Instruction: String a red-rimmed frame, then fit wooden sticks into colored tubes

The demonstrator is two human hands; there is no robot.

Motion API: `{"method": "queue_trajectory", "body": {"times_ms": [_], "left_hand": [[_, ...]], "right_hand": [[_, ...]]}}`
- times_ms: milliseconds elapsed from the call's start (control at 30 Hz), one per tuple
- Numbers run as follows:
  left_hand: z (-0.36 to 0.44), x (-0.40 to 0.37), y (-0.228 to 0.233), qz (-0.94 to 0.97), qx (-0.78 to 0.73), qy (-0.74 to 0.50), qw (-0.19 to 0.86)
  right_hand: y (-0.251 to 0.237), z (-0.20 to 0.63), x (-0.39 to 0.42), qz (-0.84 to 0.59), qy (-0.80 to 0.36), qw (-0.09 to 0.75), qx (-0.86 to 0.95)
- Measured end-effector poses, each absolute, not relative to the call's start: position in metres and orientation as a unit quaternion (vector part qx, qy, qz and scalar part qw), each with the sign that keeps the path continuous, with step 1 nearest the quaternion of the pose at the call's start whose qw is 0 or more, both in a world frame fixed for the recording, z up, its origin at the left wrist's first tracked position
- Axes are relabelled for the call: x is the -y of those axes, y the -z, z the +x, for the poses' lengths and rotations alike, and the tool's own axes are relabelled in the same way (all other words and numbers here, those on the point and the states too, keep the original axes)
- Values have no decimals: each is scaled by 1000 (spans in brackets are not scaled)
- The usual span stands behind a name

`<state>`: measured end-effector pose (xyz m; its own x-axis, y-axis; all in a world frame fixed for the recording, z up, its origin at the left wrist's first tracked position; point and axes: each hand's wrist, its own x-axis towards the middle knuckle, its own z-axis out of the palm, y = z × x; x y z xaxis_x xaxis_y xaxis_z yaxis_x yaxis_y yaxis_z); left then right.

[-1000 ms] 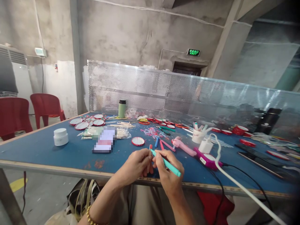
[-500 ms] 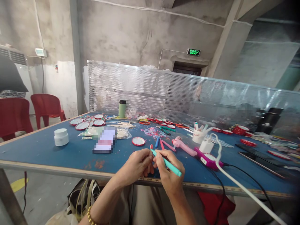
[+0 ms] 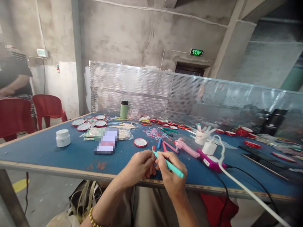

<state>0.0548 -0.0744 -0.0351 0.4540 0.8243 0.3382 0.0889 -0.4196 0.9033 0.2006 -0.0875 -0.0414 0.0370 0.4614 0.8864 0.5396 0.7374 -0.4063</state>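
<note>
My left hand (image 3: pixel 138 167) pinches a thin wooden stick with a red tip (image 3: pixel 152 150), held upright over the near edge of the blue table (image 3: pixel 47 151). My right hand (image 3: pixel 171 175) grips a teal marker pen (image 3: pixel 170 165) like a pencil, its tip against the stick. Both hands touch each other at the fingertips. Just beyond them lie a small round red-rimmed mirror (image 3: pixel 140 142) and loose pink, red and blue pens (image 3: pixel 168 146).
A white jar (image 3: pixel 62 138), a phone (image 3: pixel 107 142), a green flask (image 3: pixel 123 109), a pink glue gun (image 3: pixel 187 148), a white charger and cable (image 3: pixel 209 147), a cup of markers (image 3: pixel 201 135), more mirrors and sticks. Perforated metal screen behind. A person stands by red chairs (image 3: pixel 14 116) at far left.
My hands hold the same pose with the pen tip on the stick. A person has come into sight at the far left as the view shifted slightly.
</note>
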Motion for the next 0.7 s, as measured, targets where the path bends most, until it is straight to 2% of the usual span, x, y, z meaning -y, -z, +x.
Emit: {"method": "queue_trajectory", "body": {"times_ms": [700], "left_hand": [[54, 77, 34, 728, -317, -415, 445]], "right_hand": [[41, 200, 88, -361, 30, 630, 687]]}}
